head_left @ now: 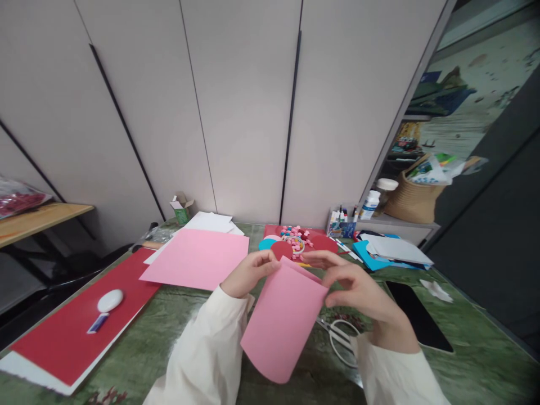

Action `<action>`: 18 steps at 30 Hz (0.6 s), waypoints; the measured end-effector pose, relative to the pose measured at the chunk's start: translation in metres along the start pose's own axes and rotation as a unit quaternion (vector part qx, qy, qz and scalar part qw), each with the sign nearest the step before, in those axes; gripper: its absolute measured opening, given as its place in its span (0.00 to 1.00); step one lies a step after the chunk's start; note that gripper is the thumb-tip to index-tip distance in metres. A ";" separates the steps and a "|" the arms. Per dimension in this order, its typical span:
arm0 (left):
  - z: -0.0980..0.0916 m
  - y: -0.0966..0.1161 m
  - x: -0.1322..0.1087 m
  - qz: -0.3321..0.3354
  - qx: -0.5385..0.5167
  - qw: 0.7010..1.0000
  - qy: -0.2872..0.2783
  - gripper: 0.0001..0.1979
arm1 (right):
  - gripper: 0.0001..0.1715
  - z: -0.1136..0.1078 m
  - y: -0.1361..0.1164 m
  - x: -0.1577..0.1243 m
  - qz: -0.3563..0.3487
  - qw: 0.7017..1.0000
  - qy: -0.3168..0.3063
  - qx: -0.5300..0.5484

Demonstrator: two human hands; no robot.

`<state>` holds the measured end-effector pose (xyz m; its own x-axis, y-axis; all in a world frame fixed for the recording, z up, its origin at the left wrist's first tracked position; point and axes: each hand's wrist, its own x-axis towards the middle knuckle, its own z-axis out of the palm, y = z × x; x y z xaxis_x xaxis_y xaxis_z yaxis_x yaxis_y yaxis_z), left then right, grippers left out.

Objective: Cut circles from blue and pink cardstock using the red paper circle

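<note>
Now my left hand (248, 274) and right hand (358, 289) pinch the folded pink paper (282, 320), fingers (270, 257) clamped on its top edge, above the worktop (189, 320).

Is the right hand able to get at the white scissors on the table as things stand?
Likely yes, once it lets go: the right hand pinches the folded pink sheet with the left hand, but the scissors lie just under its wrist, handles uncovered, blades partly behind the sheet.

Pink is colouring the near folded card (283, 320) and the far flat sheet (198, 259), red is covering the left long sheet (71, 337), and green marbling is patterning the tabletop (189, 320).
</note>
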<state>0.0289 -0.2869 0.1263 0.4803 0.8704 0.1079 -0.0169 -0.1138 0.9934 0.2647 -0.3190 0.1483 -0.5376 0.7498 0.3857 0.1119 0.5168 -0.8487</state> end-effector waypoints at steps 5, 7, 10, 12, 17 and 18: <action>0.013 -0.018 0.011 -0.026 -0.069 0.994 -0.076 0.17 | 0.14 0.008 0.008 0.005 -0.071 0.992 -0.008 0.105; 0.019 -0.022 0.014 -0.034 -0.088 0.992 -0.086 0.18 | 0.20 0.012 0.012 0.006 -0.068 0.991 0.007 0.116; 0.024 -0.024 0.016 -0.042 -0.097 0.990 -0.095 0.19 | 0.24 0.017 0.016 0.008 -0.052 0.988 0.062 0.128; 0.027 -0.024 0.016 -0.048 -0.106 0.989 -0.094 0.19 | 0.27 0.020 0.017 0.010 -0.054 0.979 0.095 0.169; 0.034 -0.024 0.016 -0.067 -0.190 0.976 -0.087 0.21 | 0.31 0.029 0.015 0.013 -0.076 0.951 0.119 0.273; 0.036 -0.024 0.016 -0.069 -0.207 0.972 -0.090 0.21 | 0.31 0.030 0.015 0.013 -0.078 0.949 0.117 0.282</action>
<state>0.0685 -0.2878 0.1025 0.6474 0.7621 0.0016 -0.2751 0.2318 0.9331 0.2342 -0.3137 0.1304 -0.3030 0.7874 0.5368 -0.4542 0.3759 -0.8077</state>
